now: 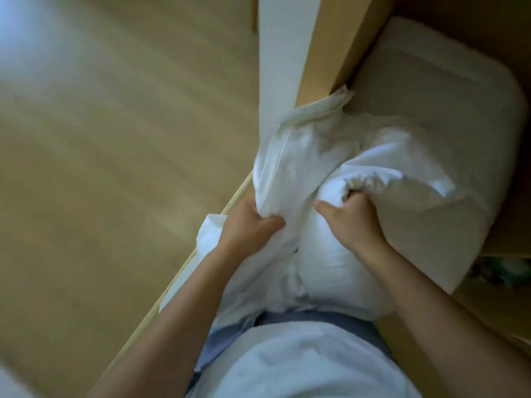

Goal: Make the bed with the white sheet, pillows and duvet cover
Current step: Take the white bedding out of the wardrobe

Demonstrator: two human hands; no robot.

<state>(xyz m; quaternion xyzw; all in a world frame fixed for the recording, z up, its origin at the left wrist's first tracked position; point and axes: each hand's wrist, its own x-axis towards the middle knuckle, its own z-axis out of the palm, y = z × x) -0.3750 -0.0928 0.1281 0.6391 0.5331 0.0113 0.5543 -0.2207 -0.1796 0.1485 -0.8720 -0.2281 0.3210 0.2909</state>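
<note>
A bunched white sheet (310, 156) lies in a heap over the corner of a bare beige mattress (448, 110). My left hand (250, 225) clutches a fold of the white sheet at its left side, near the bed's wooden side rail. My right hand (349, 215) is fisted in another bundle of the same fabric, pressing down on a puffy white mass (330, 262) close to my body. Whether that mass is a pillow or just more sheet I cannot tell. The picture is blurred by motion.
A light wooden bed frame (330, 47) runs along the mattress, with a white wall strip (283, 53) beside it. Pale wood floor (115, 153) fills the left side. My white shirt (301, 363) shows at the bottom. Something greenish (500, 272) lies at the right edge.
</note>
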